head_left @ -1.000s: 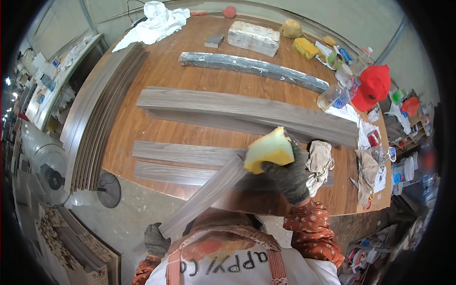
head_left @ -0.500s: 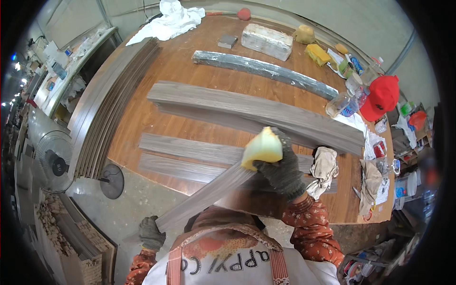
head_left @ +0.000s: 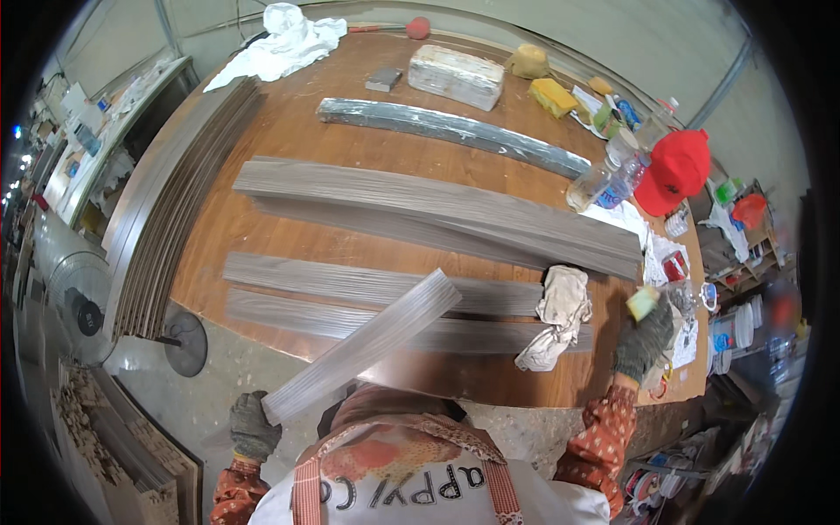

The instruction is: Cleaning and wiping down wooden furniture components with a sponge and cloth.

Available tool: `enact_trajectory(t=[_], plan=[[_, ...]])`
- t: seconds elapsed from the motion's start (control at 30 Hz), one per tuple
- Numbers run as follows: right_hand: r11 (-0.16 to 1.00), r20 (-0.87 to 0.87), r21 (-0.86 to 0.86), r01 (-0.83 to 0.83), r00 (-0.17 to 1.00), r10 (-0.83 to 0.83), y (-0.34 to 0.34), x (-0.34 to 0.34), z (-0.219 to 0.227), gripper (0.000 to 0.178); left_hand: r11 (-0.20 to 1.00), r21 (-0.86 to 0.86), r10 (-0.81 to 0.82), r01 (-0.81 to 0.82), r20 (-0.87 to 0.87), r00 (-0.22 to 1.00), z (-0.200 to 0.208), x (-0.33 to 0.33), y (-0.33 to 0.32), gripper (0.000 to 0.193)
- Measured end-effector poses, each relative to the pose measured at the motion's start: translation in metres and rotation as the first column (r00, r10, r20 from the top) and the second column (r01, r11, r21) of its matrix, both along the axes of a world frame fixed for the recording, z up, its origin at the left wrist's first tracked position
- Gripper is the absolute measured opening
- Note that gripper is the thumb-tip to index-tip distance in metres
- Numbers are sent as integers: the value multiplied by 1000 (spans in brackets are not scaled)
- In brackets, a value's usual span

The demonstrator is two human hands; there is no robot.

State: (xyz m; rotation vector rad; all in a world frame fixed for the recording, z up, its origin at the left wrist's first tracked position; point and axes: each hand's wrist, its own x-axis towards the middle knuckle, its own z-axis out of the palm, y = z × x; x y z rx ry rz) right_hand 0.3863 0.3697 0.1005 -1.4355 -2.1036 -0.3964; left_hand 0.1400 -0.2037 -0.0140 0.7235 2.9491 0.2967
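My gloved left hand is closed at the near end of a grey wood-grain strip. The strip slants up to the right, its far end over two similar strips lying on the table. Out at the table's right side, my gloved right hand grips a yellow and pale sponge, close to the papers and cloth there. A crumpled beige cloth lies across the right part of the two flat strips, left of my right hand. A thicker stack of grey boards runs across the table behind them.
A tall stack of long strips lines the table's left edge. Farther back are a grey metal bar, a whitish block and a white cloth. Bottles and a red cap stand right. A fan is left.
My right hand with the sponge has moved right, off the slanted strip to the table's right side. My left hand still holds the strip, and the whole view has shifted slightly.
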Motion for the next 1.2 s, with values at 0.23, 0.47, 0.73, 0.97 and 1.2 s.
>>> enact_trajectory(t=[0.23, 0.47, 0.73, 0.97, 1.2], plan=[[824, -331, -137, -550, 809, 485, -44, -41, -8, 78, 976, -180, -121, 124, 28, 992, 37, -16, 40, 64], [863, -134, -164, -477, 878, 459, -40, -77, -59, 50, 967, -217, -125, 136, 60, 990, 49, -9, 55, 66], [542, 96, 126, -831, 554, 827, -126, -104, 0, 37, 951, -278, -90, 133, 163, 983, 67, 12, 64, 57], [563, 192, -226, -795, 530, 826, -148, -144, -45, 40, 941, -309, -91, 139, 164, 982, 66, 2, 57, 52], [743, 288, -458, -488, 709, 644, -87, -143, -19, 52, 945, -306, -67, 115, 164, 984, 59, 0, 44, 51]])
